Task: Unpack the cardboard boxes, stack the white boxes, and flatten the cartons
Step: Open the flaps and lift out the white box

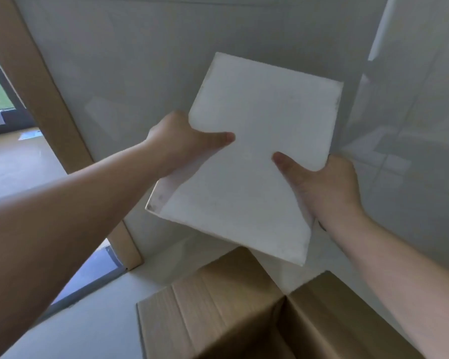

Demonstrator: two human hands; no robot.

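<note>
The white box is being held up in the air, above the open carton at the near edge and well in front of the glossy white wall. Its broad face is turning toward the camera, its long axis is running from near left to far right, and the far end is tipping up toward the wall. The left hand is gripping the left edge, thumb pressing on the face; the right hand is gripping the right edge the same way, its other fingers hidden behind. The risk, as I'm judging it: both grips are sitting on smooth card, so the tilted box could slide down and out, dropping onto the carton's flaps. The far corner is also looking close to the wall, so pushing forward may be enough to knock it there and twist it loose.
</note>
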